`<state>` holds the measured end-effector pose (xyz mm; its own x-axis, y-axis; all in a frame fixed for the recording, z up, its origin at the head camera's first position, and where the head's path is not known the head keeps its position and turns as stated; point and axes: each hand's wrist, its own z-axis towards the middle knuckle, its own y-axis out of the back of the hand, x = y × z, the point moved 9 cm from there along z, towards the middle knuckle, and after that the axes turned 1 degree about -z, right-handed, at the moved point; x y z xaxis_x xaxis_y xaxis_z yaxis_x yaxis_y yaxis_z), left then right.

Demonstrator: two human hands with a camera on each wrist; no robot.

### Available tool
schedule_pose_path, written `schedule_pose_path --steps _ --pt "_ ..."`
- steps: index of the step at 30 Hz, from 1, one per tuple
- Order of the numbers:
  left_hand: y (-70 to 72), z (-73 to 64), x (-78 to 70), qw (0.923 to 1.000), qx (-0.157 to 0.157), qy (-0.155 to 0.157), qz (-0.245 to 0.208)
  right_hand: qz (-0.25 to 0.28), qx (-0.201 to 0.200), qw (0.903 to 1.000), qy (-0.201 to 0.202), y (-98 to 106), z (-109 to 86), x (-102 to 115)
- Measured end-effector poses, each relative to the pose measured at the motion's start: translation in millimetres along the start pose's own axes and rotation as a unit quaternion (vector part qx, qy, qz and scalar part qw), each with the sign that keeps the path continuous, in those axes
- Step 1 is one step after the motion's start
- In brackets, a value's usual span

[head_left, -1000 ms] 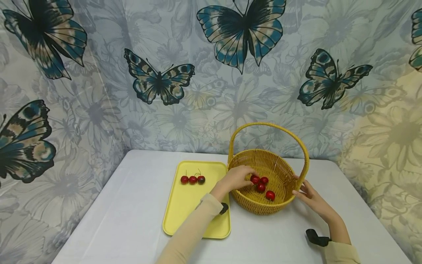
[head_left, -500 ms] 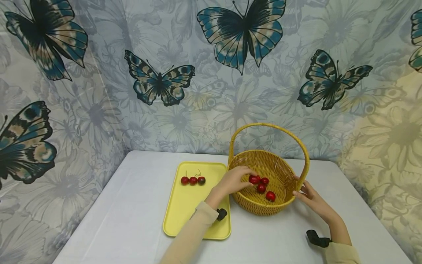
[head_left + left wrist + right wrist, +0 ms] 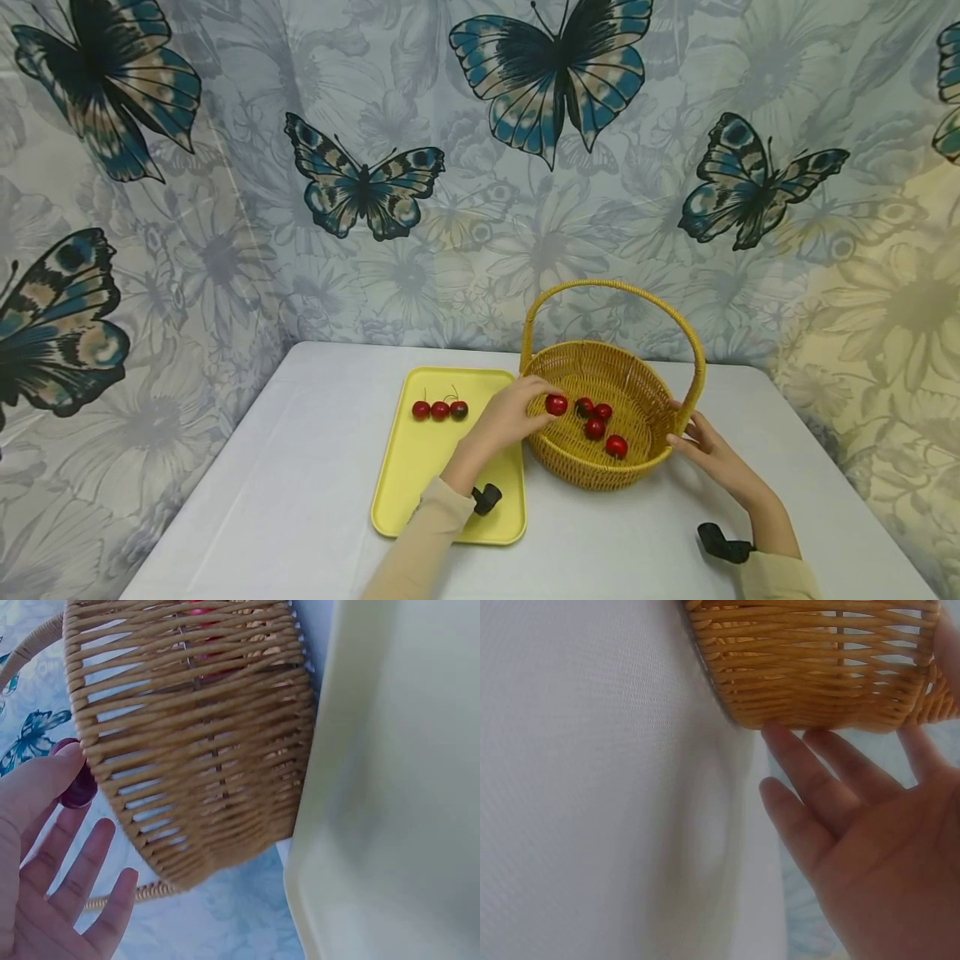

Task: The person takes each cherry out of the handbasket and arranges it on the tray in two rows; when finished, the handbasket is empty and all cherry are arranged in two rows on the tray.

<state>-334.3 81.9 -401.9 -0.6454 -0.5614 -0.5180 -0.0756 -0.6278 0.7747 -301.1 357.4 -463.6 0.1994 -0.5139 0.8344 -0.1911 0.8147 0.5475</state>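
Observation:
My left hand [image 3: 504,419] pinches a dark red cherry [image 3: 556,405] between thumb and fingertips, at the left rim of the yellow wicker basket [image 3: 581,477]. In the left wrist view that cherry [image 3: 78,786] shows just past the rim, with the other fingers spread loosely below. Several red cherries [image 3: 595,429] lie inside on the basket's floor. My right hand [image 3: 716,460] grips the basket's right side at the foot of the arched handle, thumb at the rim and fingers outside. In the right wrist view, its fingertips [image 3: 777,736] reach the woven wall.
Left of the basket lies a yellow tray [image 3: 420,492], partly under my left forearm. Three cherries with stems [image 3: 439,410] sit in a row near its far end. A white cloth covers the table [image 3: 300,467]; a butterfly-patterned curtain [image 3: 480,275] hangs behind.
My left hand has drawn back left from the cherries inside the basket, bringing one pinched cherry to the rim. My right hand keeps its place on the basket.

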Motion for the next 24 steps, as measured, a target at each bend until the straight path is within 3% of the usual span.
schedule_pose_path --steps 6,24 --pt "12.3 -11.3 3.9 0.9996 -0.024 -0.012 0.000 0.001 0.000 1.0000 0.004 0 0.2 0" --pt "38.8 -27.6 45.6 0.9967 -0.073 0.034 0.005 0.001 0.001 1.0000 -0.002 -1 -0.3 -1"
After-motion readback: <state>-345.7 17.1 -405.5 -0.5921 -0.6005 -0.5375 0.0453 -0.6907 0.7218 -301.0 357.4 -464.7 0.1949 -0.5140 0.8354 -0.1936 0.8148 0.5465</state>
